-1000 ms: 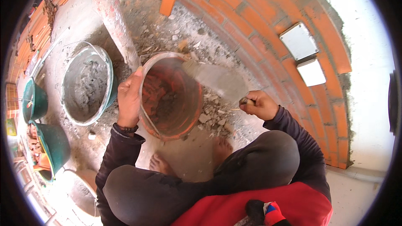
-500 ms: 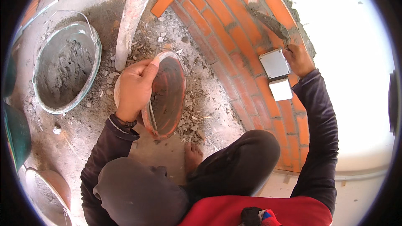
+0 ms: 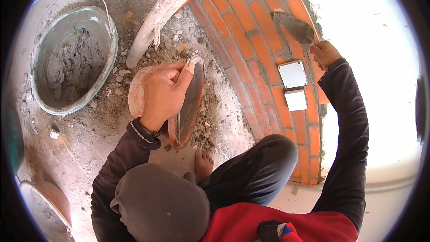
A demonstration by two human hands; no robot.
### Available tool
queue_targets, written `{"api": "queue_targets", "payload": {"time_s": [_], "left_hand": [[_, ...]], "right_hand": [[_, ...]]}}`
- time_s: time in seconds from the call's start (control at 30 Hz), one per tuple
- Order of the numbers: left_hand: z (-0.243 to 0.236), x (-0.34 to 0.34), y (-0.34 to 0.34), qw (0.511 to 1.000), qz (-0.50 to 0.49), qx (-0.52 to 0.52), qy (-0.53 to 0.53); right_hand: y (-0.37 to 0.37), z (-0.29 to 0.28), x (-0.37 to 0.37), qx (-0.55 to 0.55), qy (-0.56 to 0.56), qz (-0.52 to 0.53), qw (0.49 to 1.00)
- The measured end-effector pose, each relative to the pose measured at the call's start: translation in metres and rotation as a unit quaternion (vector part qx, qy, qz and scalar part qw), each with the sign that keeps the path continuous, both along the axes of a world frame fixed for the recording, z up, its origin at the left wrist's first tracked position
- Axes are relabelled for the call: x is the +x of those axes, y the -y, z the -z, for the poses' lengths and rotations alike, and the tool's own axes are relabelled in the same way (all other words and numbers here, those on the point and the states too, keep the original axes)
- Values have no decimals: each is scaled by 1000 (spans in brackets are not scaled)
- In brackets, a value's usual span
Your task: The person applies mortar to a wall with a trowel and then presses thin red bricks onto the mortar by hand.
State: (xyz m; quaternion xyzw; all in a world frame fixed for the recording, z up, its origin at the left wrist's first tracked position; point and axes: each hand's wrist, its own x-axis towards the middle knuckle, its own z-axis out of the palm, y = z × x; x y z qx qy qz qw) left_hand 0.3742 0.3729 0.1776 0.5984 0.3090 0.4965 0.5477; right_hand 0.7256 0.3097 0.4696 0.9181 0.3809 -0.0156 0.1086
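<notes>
My left hand [image 3: 165,92] is closed on the rim of a shallow, reddish mortar bowl [image 3: 137,90], thumb over the edge. The bowl is tipped steeply on its side, with grey smears inside. Over at the brick wall [image 3: 239,6], my right hand [image 3: 325,54] grips a trowel [image 3: 296,28]; the handle is mostly hidden in the fist. Its mortar-coated blade lies over the bricks near the wall's edge, touching or just above them. Below the trowel, a white square box [image 3: 293,74] and a smaller white box [image 3: 295,100] are set into the wall.
A large bucket of grey mortar [image 3: 33,78] with a wire handle stands at the left. Another bucket [image 3: 56,197] is at lower left. A pale, stained pole-like piece [image 3: 156,20] slants in from the top. Rubble [image 3: 207,127] lies along the wall's foot, near my bare foot [image 3: 204,163].
The trowel's blade has turned and shows more of its flat face. My right hand has shifted slightly outward. The bowl in my left hand is tipped further, its opening looking narrower.
</notes>
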Motion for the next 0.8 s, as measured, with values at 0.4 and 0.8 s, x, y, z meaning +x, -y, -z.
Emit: {"api": "queue_targets", "payload": {"time_s": [0.4,0.8], "left_hand": [[3,-2,0,999,10,-33,7],[-3,11,11,999,30,-24,-24]], "right_hand": [[45,13,14,198,-146,81,966],[71,173,39,295,-71,-89,949]]}}
